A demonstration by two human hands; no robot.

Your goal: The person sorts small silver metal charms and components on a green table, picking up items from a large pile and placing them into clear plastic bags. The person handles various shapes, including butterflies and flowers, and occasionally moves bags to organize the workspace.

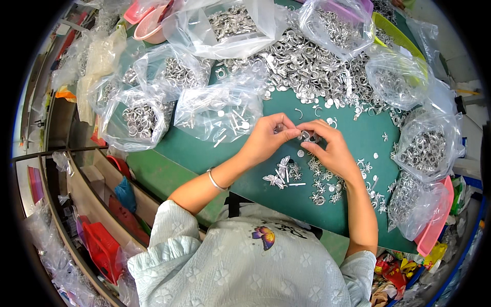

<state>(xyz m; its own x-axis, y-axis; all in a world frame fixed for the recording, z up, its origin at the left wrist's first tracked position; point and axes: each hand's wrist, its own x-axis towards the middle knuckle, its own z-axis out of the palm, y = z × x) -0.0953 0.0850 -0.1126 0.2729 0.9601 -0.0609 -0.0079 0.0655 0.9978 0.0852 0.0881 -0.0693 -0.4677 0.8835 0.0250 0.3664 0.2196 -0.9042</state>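
Pinching a silver ring piece (308, 136) in head view: left hand (267, 137) thumb and index closed on one side, right hand (332, 150) clamped on the other. Piece sits over green table (362, 137). Facing and long axis: too small, fingers cover it, can't tell.

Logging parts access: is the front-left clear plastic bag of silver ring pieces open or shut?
Open. The clear plastic bag has its mouth spread wide, with silver ring pieces exposed inside.
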